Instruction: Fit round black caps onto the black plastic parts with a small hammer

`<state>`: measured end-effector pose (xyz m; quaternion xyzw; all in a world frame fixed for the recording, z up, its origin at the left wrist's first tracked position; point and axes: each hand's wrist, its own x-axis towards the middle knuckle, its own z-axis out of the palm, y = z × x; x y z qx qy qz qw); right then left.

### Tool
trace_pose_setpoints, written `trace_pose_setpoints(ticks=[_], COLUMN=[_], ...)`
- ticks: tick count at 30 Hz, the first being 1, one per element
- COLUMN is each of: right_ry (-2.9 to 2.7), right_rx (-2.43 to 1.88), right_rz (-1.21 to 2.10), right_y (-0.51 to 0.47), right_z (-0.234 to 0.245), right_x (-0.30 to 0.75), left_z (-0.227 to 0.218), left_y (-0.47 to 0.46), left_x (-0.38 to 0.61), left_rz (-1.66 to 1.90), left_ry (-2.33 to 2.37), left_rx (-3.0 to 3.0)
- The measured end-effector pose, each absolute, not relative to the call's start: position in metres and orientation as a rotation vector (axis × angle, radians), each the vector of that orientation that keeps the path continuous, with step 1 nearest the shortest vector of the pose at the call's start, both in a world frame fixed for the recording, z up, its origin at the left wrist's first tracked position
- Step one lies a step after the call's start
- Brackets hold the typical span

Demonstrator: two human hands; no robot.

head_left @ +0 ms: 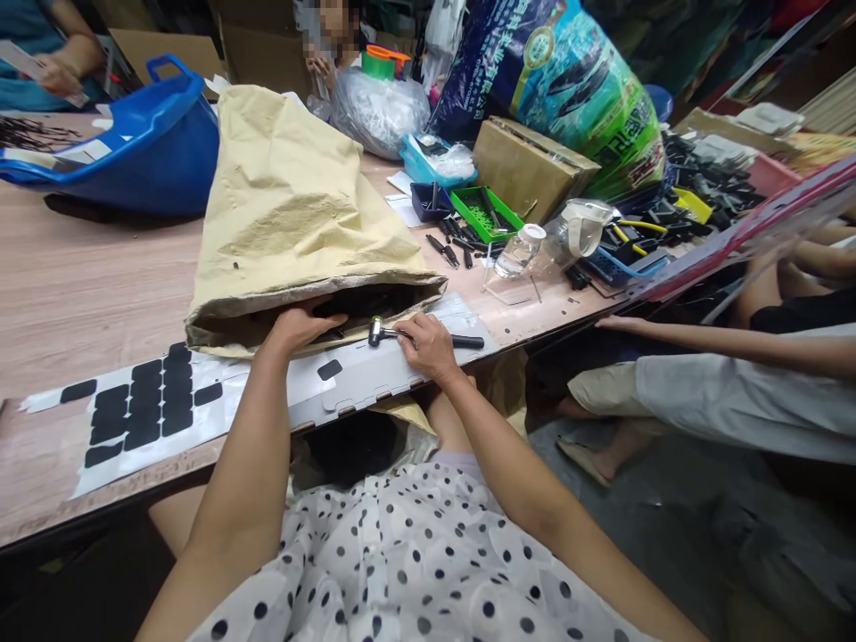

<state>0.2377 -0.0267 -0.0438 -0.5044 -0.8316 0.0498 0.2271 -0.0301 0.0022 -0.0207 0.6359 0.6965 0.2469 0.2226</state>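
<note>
A large tan sack point(287, 205) lies on the table with its mouth towards me and dark contents inside. My left hand point(298, 328) reaches into that mouth, thumb stretched out and apart from the forefinger; the other fingertips are hidden in the shadow. At the sack's right front edge, my right hand point(428, 346) is closed over the handle of a small hammer point(472, 341), whose metal head points left. Beneath the hammer lies a flat white cardboard piece point(365, 374), with a black rounded pad point(330, 369) between my hands.
Black pads on a white sheet point(201, 450) lie at left, near a blue basin point(167, 134). Right of the sack are a green tray point(487, 212), a clear jar point(522, 250) and a cardboard box point(528, 169). People sit at the right and across the table.
</note>
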Motion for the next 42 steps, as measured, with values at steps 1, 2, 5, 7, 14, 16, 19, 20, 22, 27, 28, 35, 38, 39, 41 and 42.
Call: trace_pose_setpoints(ticks=[1, 2, 5, 7, 14, 16, 19, 20, 22, 27, 28, 35, 38, 39, 41, 42], right_ry=[-2.287, -2.282, -2.275, -2.276, -2.271, -2.268, -2.267, -2.266, -2.261, -2.263, -2.264, -2.271, -2.289, -2.298, -2.319, -2.331], right_rx=[-1.387, -1.382, -1.367, -1.359, -1.356, -1.36, -1.358, -1.358, -1.364, -1.372, -1.365, -1.372, -1.388, -1.392, -1.397, -1.398], right_rz=[0.133, 0.129, 0.12, 0.12, 0.12, 0.12, 0.119, 0.118, 0.113, 0.114, 0.117, 0.134, 0.125, 0.115, 0.094, 0.085], right_y=[-0.026, -0.026, -0.026, -0.026, -0.025, -0.025, -0.025, -0.025, -0.025, -0.025, -0.024, -0.025, -0.024, -0.024, -0.022, -0.021], right_z=[-0.044, -0.045, -0.047, -0.047, -0.047, -0.047, -0.047, -0.047, -0.047, -0.047, -0.047, -0.047, -0.048, -0.048, -0.048, -0.047], right_x=[0.238, 0.238, 0.238, 0.238, 0.239, 0.238, 0.238, 0.238, 0.238, 0.237, 0.237, 0.237, 0.237, 0.237, 0.238, 0.238], left_z=[-0.016, -0.011, -0.005, -0.008, -0.018, -0.016, -0.017, -0.019, -0.025, -0.03, -0.028, -0.036, -0.047, -0.048, -0.049, -0.048], left_y=[-0.005, -0.012, -0.03, -0.039, -0.049, -0.05, -0.05, -0.049, -0.046, -0.043, -0.046, -0.085, -0.094, -0.095, -0.096, -0.095], left_x=[-0.03, -0.03, -0.027, -0.027, -0.025, -0.022, -0.02, -0.02, -0.019, -0.019, -0.019, -0.01, -0.007, -0.007, -0.008, -0.01], left_rz=[0.671, 0.667, 0.756, 0.874, 0.814, 0.898, 1.037, 1.012, 0.881, 0.758, 0.799, 0.855, 0.904, 0.926, 0.946, 0.943], left_ry=[1.944, 1.978, 2.169, 2.327, 2.41, 2.412, 2.223, 2.124, 1.991, 2.002, 1.985, 1.665, 1.682, 1.692, 1.702, 1.704], left_rx=[1.732, 1.712, 1.685, 1.652, 1.504, 1.589, 1.911, 2.011, 2.107, 2.066, 2.084, 2.147, 2.073, 2.053, 2.019, 2.002])
